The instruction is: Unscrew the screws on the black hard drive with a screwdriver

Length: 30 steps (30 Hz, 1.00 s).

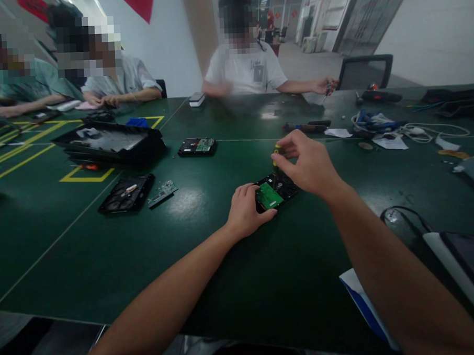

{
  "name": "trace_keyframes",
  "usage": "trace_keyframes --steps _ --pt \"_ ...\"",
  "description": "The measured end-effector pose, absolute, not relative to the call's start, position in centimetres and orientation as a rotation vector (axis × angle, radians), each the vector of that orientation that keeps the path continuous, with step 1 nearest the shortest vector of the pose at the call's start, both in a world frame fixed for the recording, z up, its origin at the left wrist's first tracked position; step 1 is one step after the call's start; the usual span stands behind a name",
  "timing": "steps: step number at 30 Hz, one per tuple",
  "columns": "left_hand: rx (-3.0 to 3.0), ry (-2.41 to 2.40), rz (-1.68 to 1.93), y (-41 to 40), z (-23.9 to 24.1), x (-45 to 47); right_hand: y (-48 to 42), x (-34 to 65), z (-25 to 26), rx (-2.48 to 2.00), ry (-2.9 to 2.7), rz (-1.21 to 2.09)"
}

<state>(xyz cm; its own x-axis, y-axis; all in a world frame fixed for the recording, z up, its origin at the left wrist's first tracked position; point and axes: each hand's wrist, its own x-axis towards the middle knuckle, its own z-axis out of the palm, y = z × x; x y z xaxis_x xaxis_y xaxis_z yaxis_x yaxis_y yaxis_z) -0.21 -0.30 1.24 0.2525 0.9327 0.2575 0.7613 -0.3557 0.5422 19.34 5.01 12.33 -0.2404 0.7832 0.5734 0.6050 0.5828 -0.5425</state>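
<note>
A black hard drive with a green circuit board (269, 196) lies flat on the green table, board side up. My left hand (245, 211) grips its near left end, thumb along the near edge and fingers over the far one. Above the drive, my right hand (310, 163) pinches a small screwdriver (276, 156) with a yellow and black handle, held upright. Its tip points down at the black part of the drive; whether it touches a screw is too small to tell.
Left of my hands are a second hard drive (197, 147), a black plastic case (126, 193), a loose circuit board (163, 194) and a black tray (110, 144). Cables (379, 123) and a screwdriver (305, 127) lie to the right. Several people sit across the table.
</note>
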Motion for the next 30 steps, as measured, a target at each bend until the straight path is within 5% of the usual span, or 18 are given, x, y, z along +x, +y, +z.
trace_keyframes --steps 30 --pt "2.214 1.556 0.797 -0.28 1.23 -0.27 5.35 19.56 12.27 -1.081 -1.980 0.164"
